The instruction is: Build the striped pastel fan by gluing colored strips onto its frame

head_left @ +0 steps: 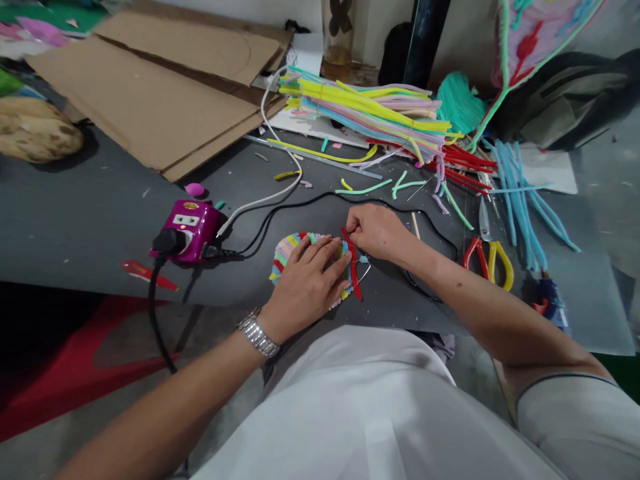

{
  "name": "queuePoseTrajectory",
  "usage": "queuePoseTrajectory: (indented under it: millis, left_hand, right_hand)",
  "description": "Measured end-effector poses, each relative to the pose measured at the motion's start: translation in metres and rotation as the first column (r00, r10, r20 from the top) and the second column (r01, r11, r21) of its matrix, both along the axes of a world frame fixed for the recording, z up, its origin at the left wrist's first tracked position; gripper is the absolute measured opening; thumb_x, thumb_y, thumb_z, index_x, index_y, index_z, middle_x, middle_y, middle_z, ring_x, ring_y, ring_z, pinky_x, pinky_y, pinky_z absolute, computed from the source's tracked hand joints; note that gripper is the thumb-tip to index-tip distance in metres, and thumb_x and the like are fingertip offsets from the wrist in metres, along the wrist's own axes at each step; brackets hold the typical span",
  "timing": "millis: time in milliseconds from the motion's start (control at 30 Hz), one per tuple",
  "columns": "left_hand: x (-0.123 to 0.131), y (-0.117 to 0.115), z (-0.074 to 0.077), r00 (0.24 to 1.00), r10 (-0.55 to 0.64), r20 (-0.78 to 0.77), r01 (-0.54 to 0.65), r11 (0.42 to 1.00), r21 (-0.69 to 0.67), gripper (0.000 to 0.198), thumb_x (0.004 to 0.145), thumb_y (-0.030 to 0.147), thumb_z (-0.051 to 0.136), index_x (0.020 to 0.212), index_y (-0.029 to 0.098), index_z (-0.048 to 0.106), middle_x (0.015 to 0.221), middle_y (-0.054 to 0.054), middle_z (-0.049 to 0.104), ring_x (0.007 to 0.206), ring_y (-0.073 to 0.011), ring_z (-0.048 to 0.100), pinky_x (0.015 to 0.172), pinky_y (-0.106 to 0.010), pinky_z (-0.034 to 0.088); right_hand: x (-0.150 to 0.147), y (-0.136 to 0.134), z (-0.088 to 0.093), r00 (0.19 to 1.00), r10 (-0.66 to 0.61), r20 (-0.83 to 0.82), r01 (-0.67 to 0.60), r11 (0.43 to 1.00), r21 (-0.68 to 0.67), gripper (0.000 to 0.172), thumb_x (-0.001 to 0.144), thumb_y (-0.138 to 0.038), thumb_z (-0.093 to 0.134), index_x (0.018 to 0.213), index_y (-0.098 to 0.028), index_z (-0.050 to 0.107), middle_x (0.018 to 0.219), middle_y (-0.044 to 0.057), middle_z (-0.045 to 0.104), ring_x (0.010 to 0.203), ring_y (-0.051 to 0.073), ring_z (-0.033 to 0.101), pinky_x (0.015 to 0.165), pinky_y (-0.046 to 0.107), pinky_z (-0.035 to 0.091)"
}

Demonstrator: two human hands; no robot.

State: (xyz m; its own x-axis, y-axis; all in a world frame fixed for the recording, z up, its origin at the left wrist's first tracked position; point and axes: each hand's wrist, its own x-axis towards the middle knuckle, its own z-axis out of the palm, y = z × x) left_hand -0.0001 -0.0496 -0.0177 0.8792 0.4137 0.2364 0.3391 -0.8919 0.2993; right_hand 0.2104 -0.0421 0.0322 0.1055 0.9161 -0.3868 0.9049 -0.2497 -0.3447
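Observation:
My left hand (311, 283), with a metal watch on the wrist, lies flat with its fingers spread on a rounded piece of multicoloured striped pipe cleaners (286, 252). Much of that piece is hidden under the palm. Along its right edge runs a red fuzzy pipe cleaner (356, 277). My right hand (377, 230) is closed, its fingertips pinched at the upper end of the red pipe cleaner; the exact grip is partly hidden. A thin bent wire or pipe-cleaner end (367, 270) sticks out beside the red strip.
A purple power socket (193, 230) with cords stands left; a black cable loops around the hands. Red-and-yellow-handled pliers (487, 257) lie right, near blue pipe cleaners (520, 200). Pipe cleaner bundles (365, 110) and cardboard (150, 100) lie behind. A red cutter (149, 274) sits near the front edge.

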Motion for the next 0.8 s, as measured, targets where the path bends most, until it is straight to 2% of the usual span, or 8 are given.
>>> queuePoseTrajectory:
  millis: [100,167,267,367,467,600,800]
  left_hand:
    - [0.0,0.001,0.0,1.0,0.0,0.009,0.0,1.0,0.004,0.04,0.103,0.032,0.062,0.138,0.014,0.067,0.145,-0.022,0.064,0.143,-0.039,0.055,0.121,-0.065,0.042]
    - [0.0,0.001,0.0,1.0,0.006,0.01,-0.005,1.0,-0.006,0.04,0.102,0.032,0.062,0.138,0.015,0.067,0.145,-0.022,0.065,0.142,-0.0385,0.055,0.121,-0.065,0.042]
    - [0.0,0.001,0.002,1.0,0.014,0.016,-0.013,0.999,-0.038,0.04,0.102,0.031,0.063,0.138,0.015,0.067,0.146,-0.021,0.064,0.143,-0.0383,0.055,0.122,-0.065,0.04]
    - [0.0,0.001,0.002,0.999,0.012,0.033,-0.01,0.998,-0.063,0.038,0.102,0.029,0.061,0.138,0.016,0.067,0.147,-0.02,0.063,0.143,-0.0378,0.054,0.122,-0.064,0.04]
    - [0.0,0.001,0.002,0.999,0.019,0.047,-0.015,0.997,-0.073,0.038,0.101,0.028,0.062,0.137,0.019,0.067,0.146,-0.018,0.063,0.143,-0.0367,0.054,0.122,-0.064,0.04]
    - [0.0,0.001,0.001,0.998,0.019,0.059,-0.015,0.998,-0.061,0.037,0.101,0.029,0.062,0.136,0.019,0.066,0.145,-0.017,0.063,0.142,-0.0365,0.055,0.121,-0.063,0.041]
    - [0.001,0.001,0.001,0.998,0.015,0.059,-0.013,0.999,-0.037,0.036,0.101,0.027,0.061,0.135,0.02,0.067,0.145,-0.018,0.063,0.142,-0.0367,0.054,0.12,-0.063,0.042]
  right_hand:
    - [0.0,-0.005,0.0,1.0,0.014,0.021,-0.016,0.998,0.061,0.023,0.086,-0.009,0.06,0.101,-0.019,0.074,0.1,0.005,0.077,0.09,0.019,0.064,0.074,0.028,0.038]
    - [-0.001,-0.022,0.0,0.998,0.032,0.047,-0.04,0.983,0.182,0.022,0.087,-0.01,0.059,0.103,-0.018,0.072,0.1,0.007,0.075,0.094,0.021,0.062,0.077,0.03,0.039]
    - [-0.005,-0.068,-0.002,0.997,0.076,0.035,-0.083,0.914,0.397,0.013,0.092,-0.013,0.057,0.094,-0.018,0.069,0.092,0.008,0.072,0.089,0.022,0.059,0.078,0.032,0.04]
    - [-0.013,-0.121,-0.013,0.982,0.163,-0.093,-0.093,0.851,0.517,0.015,0.096,-0.014,0.058,0.084,-0.02,0.066,0.082,0.005,0.07,0.079,0.019,0.058,0.074,0.031,0.042]
    - [-0.022,-0.15,-0.03,0.977,0.187,-0.102,-0.087,0.787,0.61,0.013,0.098,-0.019,0.061,0.087,-0.019,0.067,0.084,0.006,0.072,0.08,0.02,0.058,0.076,0.032,0.045]
    - [-0.028,-0.151,-0.047,0.983,0.181,0.032,-0.156,0.729,0.667,0.017,0.101,-0.023,0.062,0.087,-0.018,0.068,0.087,0.008,0.072,0.083,0.022,0.057,0.075,0.034,0.043]
    - [-0.023,-0.148,-0.049,0.96,0.188,0.209,-0.279,0.726,0.629,0.029,0.101,-0.012,0.054,0.075,-0.02,0.065,0.078,0.006,0.067,0.077,0.021,0.05,0.072,0.035,0.036]
